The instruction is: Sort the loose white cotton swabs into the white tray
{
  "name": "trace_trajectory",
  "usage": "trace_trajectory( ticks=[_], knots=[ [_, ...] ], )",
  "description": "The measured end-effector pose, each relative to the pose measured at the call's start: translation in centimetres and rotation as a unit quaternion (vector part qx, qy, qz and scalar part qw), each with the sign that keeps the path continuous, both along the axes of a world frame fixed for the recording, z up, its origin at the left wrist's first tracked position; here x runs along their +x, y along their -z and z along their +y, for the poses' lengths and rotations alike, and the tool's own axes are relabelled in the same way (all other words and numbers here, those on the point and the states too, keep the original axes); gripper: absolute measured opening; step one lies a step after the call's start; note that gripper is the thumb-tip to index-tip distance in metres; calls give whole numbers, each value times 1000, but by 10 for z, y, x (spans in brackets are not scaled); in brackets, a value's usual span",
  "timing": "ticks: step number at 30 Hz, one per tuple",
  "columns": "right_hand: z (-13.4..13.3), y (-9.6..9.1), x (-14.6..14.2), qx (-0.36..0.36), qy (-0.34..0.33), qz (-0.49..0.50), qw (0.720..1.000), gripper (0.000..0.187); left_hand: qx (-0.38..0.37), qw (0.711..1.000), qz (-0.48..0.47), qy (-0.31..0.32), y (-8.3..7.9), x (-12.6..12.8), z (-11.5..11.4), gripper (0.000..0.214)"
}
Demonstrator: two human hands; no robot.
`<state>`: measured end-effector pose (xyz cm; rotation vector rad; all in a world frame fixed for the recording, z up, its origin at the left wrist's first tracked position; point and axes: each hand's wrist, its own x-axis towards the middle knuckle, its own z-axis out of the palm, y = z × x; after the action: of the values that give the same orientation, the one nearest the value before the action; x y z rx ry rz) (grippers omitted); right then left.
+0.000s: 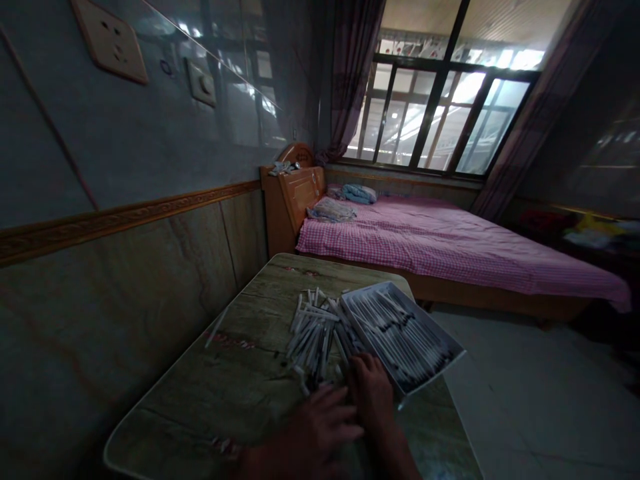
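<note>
- The sticks (pixel 307 337) before you are white; those in the tray show dark tips.
- Your tray's rim (pixel 367 298) is pale grey.
- Your tabletop (pixel 200 393) is mottled olive and tan, flecked red.
- The bedsheet (pixel 440 250) is pink-and-white gingham.
- The curtain (pixel 353 67) is dull purple.
- The wall border (pixel 125 215) is patterned gold-brown.

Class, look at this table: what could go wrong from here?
The tray juts past the table's edge, so a nudge from the right hand could tip it. The loose white sticks could scatter under the left hand; one stray stick lies apart.
</note>
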<state>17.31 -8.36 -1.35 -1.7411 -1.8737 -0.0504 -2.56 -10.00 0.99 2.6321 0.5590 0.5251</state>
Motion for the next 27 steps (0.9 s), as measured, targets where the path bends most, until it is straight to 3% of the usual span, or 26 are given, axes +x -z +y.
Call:
trace_trajectory(
  ticks=[2, 5, 8, 11, 15, 19, 23, 27],
  knots=[
    [0, 2, 2, 7, 9, -5, 1000, 22, 99, 993, 38, 59, 8, -5, -9, 58],
    [0, 2, 3, 8, 39, -23, 999, 26, 183, 977, 77, 79, 23, -15, -13, 58],
    [2, 3, 2, -7, 65, -50, 997, 26, 162, 977, 112, 85, 26, -21, -5, 71],
    [6, 2, -2, -30, 86, -74, 993, 25, 112, 981, 134, 88, 17, -16, 10, 80],
    [11, -7, -7, -72, 101, -95, 988, 23, 80, 988, 123, 46, 7, -5, 37, 70],
    [16, -21, -13, -137, 112, -114, 978, 22, 58, 991, 116, 22, 8, 0, 57, 63],
    [18, -29, -18, -180, 127, -118, 968, 19, 52, 997, 56, -8, 15, 0, 63, 44],
    [17, -25, -22, -181, 136, -119, 967, 16, 61, 998, -26, -23, 19, -3, 63, 27]
  ],
)
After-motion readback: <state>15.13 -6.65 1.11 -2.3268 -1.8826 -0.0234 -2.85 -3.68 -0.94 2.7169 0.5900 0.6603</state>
